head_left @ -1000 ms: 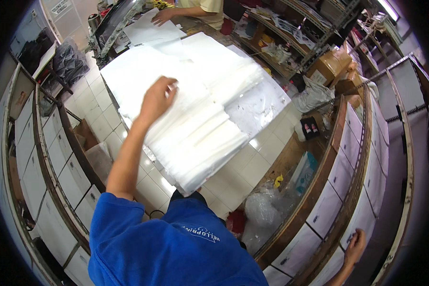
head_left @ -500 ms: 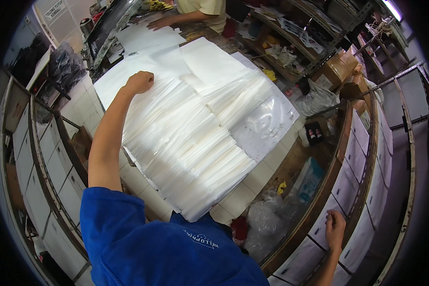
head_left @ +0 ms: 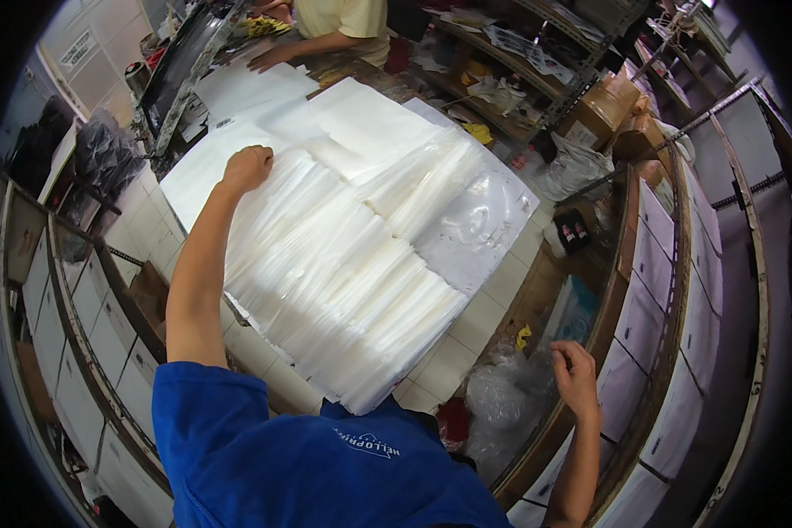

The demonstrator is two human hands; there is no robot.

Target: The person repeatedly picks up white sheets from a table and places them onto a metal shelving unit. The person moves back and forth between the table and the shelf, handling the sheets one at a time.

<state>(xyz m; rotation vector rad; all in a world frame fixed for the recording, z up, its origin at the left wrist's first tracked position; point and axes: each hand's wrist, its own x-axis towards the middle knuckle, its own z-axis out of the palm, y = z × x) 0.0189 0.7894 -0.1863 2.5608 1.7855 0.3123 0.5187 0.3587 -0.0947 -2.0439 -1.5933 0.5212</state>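
Overlapping rows of thin white sheets (head_left: 326,255) lie fanned out on a table before me. My left hand (head_left: 250,167) is closed at the far left part of the fanned sheets, knuckles up. What its fingers hold, if anything, is hidden. Out to the right, my right hand (head_left: 575,377) hangs in the air by the wooden edge of a rack, its fingers curled in and nothing visible in them. A bare greyish plastic-looking surface (head_left: 480,220) shows at the right of the sheets.
Racks bearing white pieces with small dark marks flank me at right (head_left: 638,352) and left (head_left: 79,361). Clear plastic wrap (head_left: 497,396) lies low at the right. Across the table, a person's hand (head_left: 273,58) rests near more white sheets. Cardboard boxes (head_left: 603,110) stand far right.
My right hand has moved left and up, away from the rack's white pieces. My left hand stays closed at the sheets. The whole view has shifted slightly.
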